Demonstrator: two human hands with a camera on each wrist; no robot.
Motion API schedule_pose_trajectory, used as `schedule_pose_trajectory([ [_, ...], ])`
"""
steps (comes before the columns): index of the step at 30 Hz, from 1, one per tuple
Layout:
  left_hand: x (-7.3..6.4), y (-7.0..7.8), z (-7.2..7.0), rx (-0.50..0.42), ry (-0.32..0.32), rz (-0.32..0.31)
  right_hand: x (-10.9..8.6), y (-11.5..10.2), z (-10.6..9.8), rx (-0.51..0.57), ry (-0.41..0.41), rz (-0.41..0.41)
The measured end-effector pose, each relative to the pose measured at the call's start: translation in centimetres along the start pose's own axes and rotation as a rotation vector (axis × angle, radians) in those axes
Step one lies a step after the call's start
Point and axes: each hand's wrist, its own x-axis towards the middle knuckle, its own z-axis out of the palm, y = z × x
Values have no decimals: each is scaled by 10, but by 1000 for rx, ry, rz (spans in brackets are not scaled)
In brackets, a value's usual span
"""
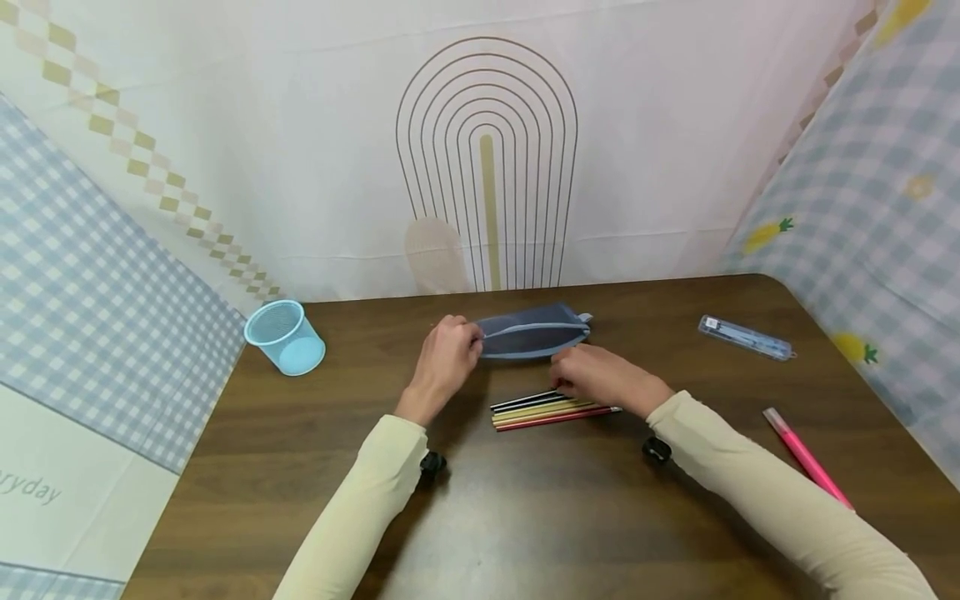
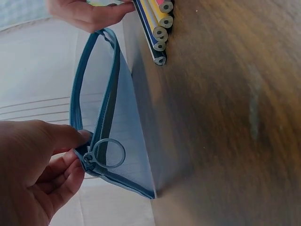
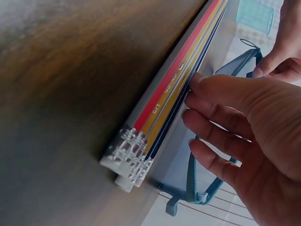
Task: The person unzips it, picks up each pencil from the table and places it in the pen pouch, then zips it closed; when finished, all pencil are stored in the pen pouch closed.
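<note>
A blue mesh zip pencil case stands at the back middle of the table, its zipper mouth apart. My left hand pinches its left end between thumb and fingers, beside the round zipper pull. In front of the case lies a row of pencils: dark, yellow and red, with white erasers at their right ends. Over the back of this row is my right hand. In the right wrist view its thumb and fingertips are at the dark pencils' edge, with its other fingers loosely bent; no pencil shows lifted.
A light blue mesh pen cup stands at the back left. Farther right lie a clear blue slim case and a pink pen-like stick with a clear end, close to my right forearm. A patterned cloth hangs behind the wooden table.
</note>
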Motion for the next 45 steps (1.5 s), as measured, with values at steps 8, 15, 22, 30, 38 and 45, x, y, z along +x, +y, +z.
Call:
schedule_pose_trajectory([
  [8,-5,4,6,-8,-12,-12,5,-2,6,-142,15,-33],
  [15,-7,1,3,-4,10,-29,-4,-13,-19,41,11,-12],
  [22,-6,-2,-4,-6,22,-27,-13,-30,-25,893,-81,221],
  [30,-12,1,-2,-10,0,-55,3,-31,4,2002,0,741],
  [38,-5,7,-2,-18,-27,-66,28,-20,6,2241,282,933],
  [45,1,11,-1,-36,-21,-75,45,-13,3,2222,416,972],
])
